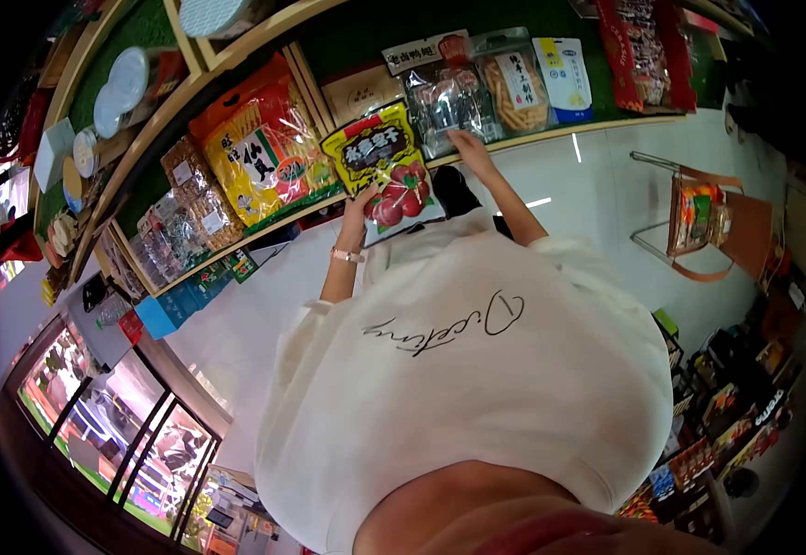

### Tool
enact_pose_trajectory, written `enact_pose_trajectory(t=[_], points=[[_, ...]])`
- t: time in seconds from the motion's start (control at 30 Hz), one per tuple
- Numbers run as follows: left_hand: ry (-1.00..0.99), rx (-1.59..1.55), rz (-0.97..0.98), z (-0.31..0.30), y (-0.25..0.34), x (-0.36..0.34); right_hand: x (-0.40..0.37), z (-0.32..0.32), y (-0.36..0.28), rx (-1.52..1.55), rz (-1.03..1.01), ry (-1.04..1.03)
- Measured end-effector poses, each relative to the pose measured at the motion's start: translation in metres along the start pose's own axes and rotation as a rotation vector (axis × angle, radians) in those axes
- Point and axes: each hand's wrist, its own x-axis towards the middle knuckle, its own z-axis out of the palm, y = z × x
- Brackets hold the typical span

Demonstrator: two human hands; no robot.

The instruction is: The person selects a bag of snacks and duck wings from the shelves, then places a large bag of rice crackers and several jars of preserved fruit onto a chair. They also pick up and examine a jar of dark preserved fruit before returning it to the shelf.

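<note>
The person stood facing a slanted wooden shelf [551,135] stocked with packaged snacks, both arms extended toward it. The left hand [359,209], with a bracelet [346,255] on its wrist, held a yellow snack bag [380,153] printed with black characters and red fruit. The fingers were clamped on the bag's lower edge, thumb side forward, and the remaining fingers were hidden behind the pack. The bag was held upright in front of the shelf's front lip, overlapping it, just beside a large orange-and-yellow bag [255,153] that lay on the shelf. The right hand [468,146] was further along the shelf, touching the bottom edge of a clear packet [445,100]. Its fingers lay close together against the packet, but whether they had closed on it could not be determined. Next to the clear packet lay a packet of stick snacks [514,83], then a white-and-blue pouch [565,79], with red packs [645,51] beyond. A wire basket [699,217] holding goods stood on the white floor [607,199], well apart from both hands. Glass-fronted cabinets [125,425] were noted at the lower left.
</note>
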Motion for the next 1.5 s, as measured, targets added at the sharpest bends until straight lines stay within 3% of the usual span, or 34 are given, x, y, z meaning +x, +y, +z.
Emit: enact_pose_trajectory(t=[0.1, 0.2, 0.3, 0.33, 0.43, 0.47, 0.57, 0.6, 0.7, 0.73, 0.83, 0.87, 0.97, 1.03, 1.13, 1.17, 1.2, 1.23, 1.27, 1.33, 1.5], points=[[0.048, -0.051, -0.047, 0.021, 0.009, 0.002, 0.061, -0.053, 0.043, -0.647, -0.126, 0.216], [0.082, 0.043, -0.040, 0.035, 0.011, 0.005, 0.095, -0.074, 0.044, -0.575, -0.002, 0.256], [0.112, 0.064, -0.060, 0.042, 0.000, 0.016, 0.115, -0.061, 0.048, -0.864, -0.219, 0.462], [0.103, 0.051, -0.085, 0.048, 0.002, 0.018, 0.124, -0.058, 0.048, -0.883, -0.159, 0.520], [0.121, -0.008, -0.087, 0.068, 0.013, 0.018, 0.153, -0.073, 0.024, -0.614, 0.052, 0.360], [0.134, 0.010, -0.085, 0.067, 0.009, 0.022, 0.156, -0.075, 0.014, -0.655, 0.081, 0.374], [0.147, -0.003, -0.094, 0.077, 0.011, 0.019, 0.161, -0.094, 0.013, -0.264, 0.172, 0.187], [0.148, -0.024, -0.087, 0.082, 0.012, 0.022, 0.167, -0.097, 0.039, -0.308, 0.088, 0.172], [0.186, -0.043, -0.020, 0.080, 0.001, 0.032, 0.157, -0.101, 0.029, -0.015, 0.271, -0.100], [0.162, -0.071, -0.064, 0.077, 0.003, 0.033, 0.139, -0.099, 0.000, 0.078, 0.236, -0.119], [0.188, -0.046, -0.050, 0.066, -0.002, 0.048, 0.131, -0.069, 0.005, 0.009, -0.160, -0.071], [0.255, -0.014, 0.016, 0.070, 0.000, 0.049, 0.131, -0.064, 0.005, -0.017, -0.200, -0.053], [0.199, 0.016, -0.099, 0.055, 0.002, 0.058, 0.099, -0.063, -0.007, -0.001, -0.158, -0.020], [0.208, -0.029, 0.061, 0.066, 0.009, 0.057, 0.088, -0.071, -0.016, 0.145, -0.202, 0.010], [0.165, -0.054, -0.022, 0.045, -0.014, 0.086, 0.036, -0.107, -0.048, 0.133, -0.274, 0.185], [0.151, -0.058, -0.016, 0.063, 0.000, 0.084, 0.033, -0.125, -0.035, 0.087, -0.287, 0.237], [0.136, -0.063, -0.009, 0.083, 0.015, 0.080, 0.026, -0.146, -0.029, -0.170, -0.443, 0.392], [0.120, -0.040, -0.077, 0.074, -0.002, 0.103, 0.008, -0.167, -0.043, -0.175, -0.478, 0.374], [0.026, -0.077, -0.018, 0.093, 0.006, 0.108, -0.009, -0.179, -0.055, 0.183, -0.254, 0.373], [-0.048, 0.012, -0.055, 0.094, -0.017, 0.152, -0.032, -0.210, -0.060, 0.308, -0.097, 0.421], [-0.223, 0.082, -0.165, 0.111, -0.037, 0.235, -0.054, -0.237, -0.053, 0.579, -0.090, 0.448]])
